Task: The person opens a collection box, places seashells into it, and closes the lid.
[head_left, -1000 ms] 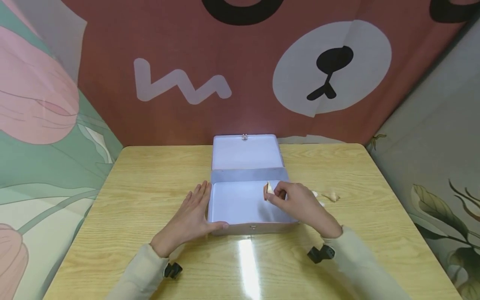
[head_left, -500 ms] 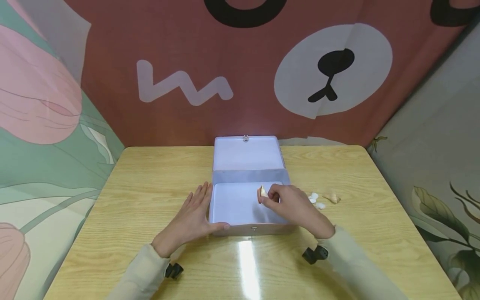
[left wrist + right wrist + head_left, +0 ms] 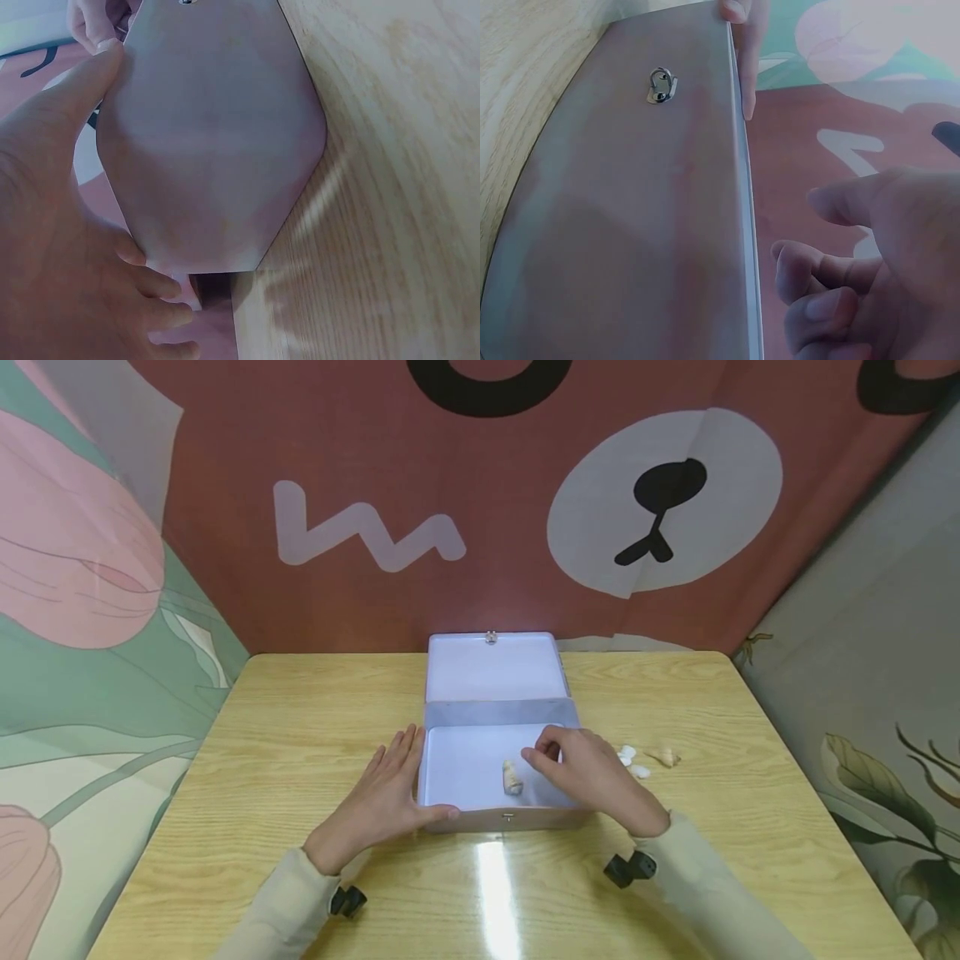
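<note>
A pale spiral seashell lies on the white floor of a metal box, toward its front. My right hand hovers above the box's right side, fingers loosely curled and holding nothing. In the right wrist view, its thumb and forefinger stand apart. My left hand rests against the box's left side, its fingers straight along the wall and its thumb on the front corner. The box's lid is raised at the back. The front wall carries a small metal clasp loop.
On the wooden table, right of the box, lie several white shells and a beige spiral shell. My right hand partly covers the white ones. A printed curtain hangs behind the table's back edge.
My right hand moved a little left over the box with the seashell, then let it go. The shell now lies inside. My left hand stays in place.
</note>
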`<move>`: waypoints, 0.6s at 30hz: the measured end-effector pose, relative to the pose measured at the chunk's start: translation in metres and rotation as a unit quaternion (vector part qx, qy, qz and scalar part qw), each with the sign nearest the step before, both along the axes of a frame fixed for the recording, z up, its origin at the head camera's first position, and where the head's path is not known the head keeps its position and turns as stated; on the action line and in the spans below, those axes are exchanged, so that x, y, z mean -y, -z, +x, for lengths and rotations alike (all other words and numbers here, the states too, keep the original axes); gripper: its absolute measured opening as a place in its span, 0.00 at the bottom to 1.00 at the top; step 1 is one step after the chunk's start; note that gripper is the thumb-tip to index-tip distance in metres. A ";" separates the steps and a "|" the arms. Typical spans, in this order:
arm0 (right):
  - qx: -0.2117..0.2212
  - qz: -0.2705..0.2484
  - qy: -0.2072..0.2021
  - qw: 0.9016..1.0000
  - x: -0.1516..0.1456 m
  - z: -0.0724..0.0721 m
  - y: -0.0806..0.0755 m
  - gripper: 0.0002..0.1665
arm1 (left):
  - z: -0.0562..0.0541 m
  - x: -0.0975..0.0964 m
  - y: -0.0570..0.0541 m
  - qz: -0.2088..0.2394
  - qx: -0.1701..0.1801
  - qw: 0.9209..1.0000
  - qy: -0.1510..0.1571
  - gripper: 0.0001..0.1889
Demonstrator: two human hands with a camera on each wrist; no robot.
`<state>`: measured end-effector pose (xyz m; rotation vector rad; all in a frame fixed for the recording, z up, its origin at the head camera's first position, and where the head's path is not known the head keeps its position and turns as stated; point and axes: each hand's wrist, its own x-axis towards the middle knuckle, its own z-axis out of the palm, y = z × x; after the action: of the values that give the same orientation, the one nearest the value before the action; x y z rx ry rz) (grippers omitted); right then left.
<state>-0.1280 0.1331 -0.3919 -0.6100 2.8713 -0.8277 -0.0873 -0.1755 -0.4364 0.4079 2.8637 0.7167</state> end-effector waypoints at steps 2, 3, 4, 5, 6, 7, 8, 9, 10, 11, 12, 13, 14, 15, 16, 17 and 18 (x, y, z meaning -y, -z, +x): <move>-0.003 0.000 0.000 1.000 -0.002 0.000 0.000 0.14 | 0.000 0.000 0.000 -0.003 -0.003 1.000 0.002 0.72; -0.004 -0.001 0.000 1.000 -0.002 0.000 0.001 0.14 | 0.000 0.000 -0.001 -0.004 -0.004 1.000 0.004 0.72; -0.004 -0.001 0.001 1.000 -0.003 0.000 0.001 0.14 | 0.000 0.000 -0.001 -0.005 -0.005 1.000 0.004 0.72; -0.004 -0.001 0.003 1.000 -0.004 0.000 0.001 0.14 | 0.000 0.000 -0.001 -0.005 -0.006 1.000 0.005 0.71; -0.005 -0.002 0.005 1.000 -0.006 0.000 0.001 0.14 | 0.000 0.000 -0.001 -0.006 -0.006 1.000 0.005 0.71; -0.005 -0.004 0.005 1.000 -0.007 0.000 0.000 0.14 | 0.000 0.000 -0.001 -0.007 -0.006 1.000 0.005 0.71; -0.006 -0.005 0.007 1.000 -0.009 0.000 0.000 0.14 | 0.000 0.000 0.000 -0.007 -0.006 1.000 0.005 0.71; -0.006 -0.006 0.010 1.000 -0.011 0.000 -0.001 0.14 | 0.000 0.000 0.000 -0.006 -0.006 1.000 0.004 0.71; -0.007 -0.008 0.012 1.000 -0.013 0.000 -0.001 0.14 | 0.000 -0.001 0.000 -0.006 -0.005 1.000 0.004 0.71; -0.008 -0.010 0.015 1.000 -0.016 0.000 -0.002 0.14 | 0.000 -0.001 0.000 -0.005 -0.004 1.000 0.004 0.72; -0.007 -0.012 0.019 1.000 -0.018 -0.001 -0.003 0.14 | 0.000 -0.001 0.001 -0.006 -0.004 1.000 0.004 0.72; -0.006 -0.014 0.025 1.000 -0.021 -0.002 -0.003 0.14 | -0.001 0.000 0.001 -0.007 -0.003 1.000 0.004 0.72; -0.003 -0.015 0.031 0.999 -0.024 -0.003 -0.004 0.14 | -0.001 0.000 0.001 -0.007 -0.003 1.000 0.004 0.72; 0.000 -0.017 0.037 0.999 -0.027 -0.004 -0.004 0.14 | -0.001 0.000 0.001 -0.007 -0.003 1.000 0.004 0.72; 0.002 -0.018 0.045 0.999 -0.031 -0.005 -0.004 0.14 | -0.001 0.000 0.001 -0.008 -0.003 1.000 0.003 0.72; 0.004 -0.018 0.052 0.998 -0.035 -0.006 -0.004 0.15 | -0.001 0.000 0.001 -0.008 -0.003 1.000 0.003 0.72; 0.007 -0.019 0.060 0.998 -0.039 -0.007 -0.004 0.15 | -0.001 0.000 0.001 -0.009 -0.004 1.000 0.004 0.72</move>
<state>-0.1352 0.1721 -0.3875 -0.4364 2.9095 -0.9012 -0.0885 -0.1754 -0.4377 0.4191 2.8728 0.6889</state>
